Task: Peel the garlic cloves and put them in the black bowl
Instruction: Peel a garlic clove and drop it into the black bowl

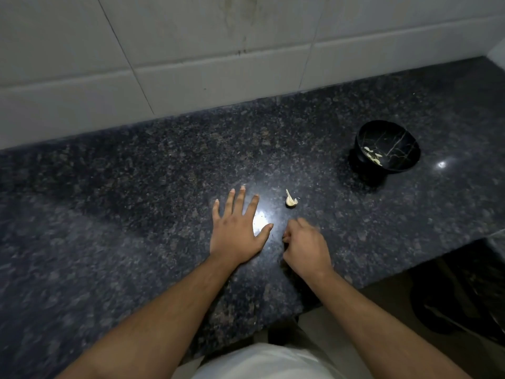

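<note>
Nearest the person, the right hand (306, 246) sits low on the dark granite counter (136, 214) with its fingers curled under; they may be pinching something small against the stone, but the knuckles hide the fingertips and I cannot tell whether it holds a clove, a scrap of skin or nothing. Just to its left the left hand (237, 231) lies flat, fingers straight and spread, palm on the counter, holding nothing. A little beyond the right hand, apart from both, lies the garlic piece (290, 200), pale with a papery point sticking up, so it looks unpeeled or only partly peeled. Well beyond and off to the right of the right hand stands the black bowl (393, 160), with a few pale peeled cloves (372, 155) inside. So the job looks well under way, with at least this one piece left; the cloves are too small to count surely.
</note>
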